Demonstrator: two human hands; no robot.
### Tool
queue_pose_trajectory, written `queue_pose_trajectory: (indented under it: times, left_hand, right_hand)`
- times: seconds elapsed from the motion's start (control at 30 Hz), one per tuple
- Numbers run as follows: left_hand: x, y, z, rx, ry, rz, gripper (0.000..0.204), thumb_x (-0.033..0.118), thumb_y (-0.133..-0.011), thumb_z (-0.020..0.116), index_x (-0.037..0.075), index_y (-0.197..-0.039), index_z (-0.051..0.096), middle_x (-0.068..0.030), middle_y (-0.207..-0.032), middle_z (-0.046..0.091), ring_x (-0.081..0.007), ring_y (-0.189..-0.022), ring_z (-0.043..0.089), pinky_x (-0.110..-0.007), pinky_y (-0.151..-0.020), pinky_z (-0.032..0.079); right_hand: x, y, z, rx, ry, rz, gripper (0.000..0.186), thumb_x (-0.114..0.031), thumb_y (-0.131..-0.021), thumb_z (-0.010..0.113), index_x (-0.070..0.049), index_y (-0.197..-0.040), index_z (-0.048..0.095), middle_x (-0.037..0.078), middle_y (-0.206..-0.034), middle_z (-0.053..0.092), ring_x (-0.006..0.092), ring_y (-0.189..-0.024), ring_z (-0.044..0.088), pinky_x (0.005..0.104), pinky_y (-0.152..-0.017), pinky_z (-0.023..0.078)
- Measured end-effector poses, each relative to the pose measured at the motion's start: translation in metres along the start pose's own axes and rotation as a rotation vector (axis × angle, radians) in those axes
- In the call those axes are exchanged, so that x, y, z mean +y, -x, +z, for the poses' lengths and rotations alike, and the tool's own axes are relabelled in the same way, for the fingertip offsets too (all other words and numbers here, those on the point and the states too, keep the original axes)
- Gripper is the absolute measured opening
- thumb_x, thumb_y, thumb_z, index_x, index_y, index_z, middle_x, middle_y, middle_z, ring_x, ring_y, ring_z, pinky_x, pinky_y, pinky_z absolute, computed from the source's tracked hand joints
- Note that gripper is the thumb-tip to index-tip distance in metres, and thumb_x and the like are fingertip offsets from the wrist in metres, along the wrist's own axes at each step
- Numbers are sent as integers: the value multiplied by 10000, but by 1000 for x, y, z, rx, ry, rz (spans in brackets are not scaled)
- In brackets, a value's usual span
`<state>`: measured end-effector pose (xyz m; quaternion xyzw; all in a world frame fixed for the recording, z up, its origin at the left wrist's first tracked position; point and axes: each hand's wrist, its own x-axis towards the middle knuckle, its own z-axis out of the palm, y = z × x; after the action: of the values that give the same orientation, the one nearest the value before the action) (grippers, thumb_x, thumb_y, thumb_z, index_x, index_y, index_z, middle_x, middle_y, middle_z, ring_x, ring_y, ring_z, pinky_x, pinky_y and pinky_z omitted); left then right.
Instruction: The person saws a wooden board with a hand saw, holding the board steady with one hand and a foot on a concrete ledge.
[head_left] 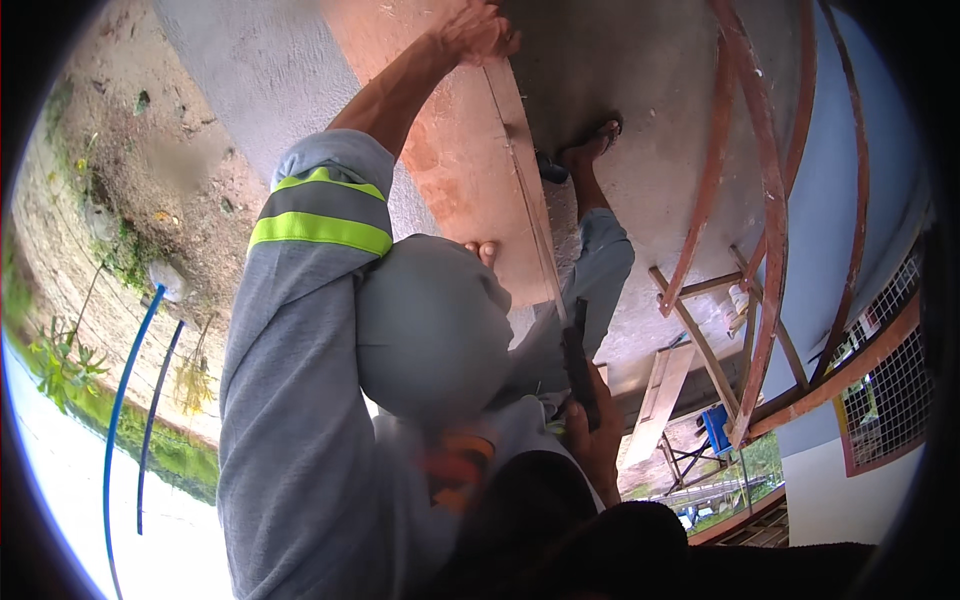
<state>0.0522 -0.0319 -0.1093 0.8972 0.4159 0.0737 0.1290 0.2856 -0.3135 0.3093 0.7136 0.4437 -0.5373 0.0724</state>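
Our 2 hands are well apart. Our right hand point(592, 432) wraps the dark grip of a tool point(577, 365), which looks stiff and easy to hold there. Our left hand point(480, 35) is at the far end of the board point(445, 150); we cannot tell whether it grips. Between our hands, the board seems rigid, fairly heavy, best held by its long edges.
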Motion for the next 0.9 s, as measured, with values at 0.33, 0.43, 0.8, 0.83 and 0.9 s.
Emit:
queue_pose_trajectory:
  times: [0.33, 0.43, 0.8, 0.83, 0.9]
  left_hand:
    - [8, -13, -14, -97, 47, -4, 392, 336, -917, 620, 61, -678, 767, -127, -760, 752, -317, -919, 692, -494, -992, 428]
    - [-13, -4, -2, 90, 46, -23, 374, 323, -909, 628, 52, -690, 766, -132, -782, 756, -324, -907, 694, -496, -980, 431]
    - [2, -15, -7, -69, 36, -15, 423, 360, -933, 592, 51, -711, 777, -118, -864, 782, -317, -1016, 697, -485, -1036, 405]
    - [1, -10, -3, -33, 47, -21, 434, 363, -939, 582, 50, -709, 777, -117, -861, 782, -313, -1029, 696, -480, -1041, 402]
    - [0, 3, 3, -8, 5, -18, 438, 367, -941, 580, 54, -707, 777, -117, -858, 782, -309, -1037, 698, -474, -1042, 401]
  right_hand:
    - [-19, -168, 43, 103, -127, -52, 517, -284, -1004, 593, -53, -1460, 520, 279, -1226, 678, 429, -1094, 690, 450, -910, 546]
    - [-10, -33, 5, 15, -109, 6, 552, -246, -994, 563, -20, -1494, 497, 236, -1280, 684, 312, -1199, 667, 408, -1021, 498]
    - [-13, -205, 57, 195, -118, -217, 516, -285, -998, 607, -15, -1432, 539, 299, -1192, 680, 458, -1087, 679, 466, -925, 530]
    - [-15, -181, 49, 154, -84, -131, 520, -304, -1002, 609, -30, -1439, 542, 274, -1171, 699, 413, -1063, 698, 426, -913, 536]
    - [-16, -103, 36, 137, -80, -19, 562, -355, -997, 607, -64, -1470, 525, 268, -1172, 708, 412, -1076, 703, 400, -925, 538]
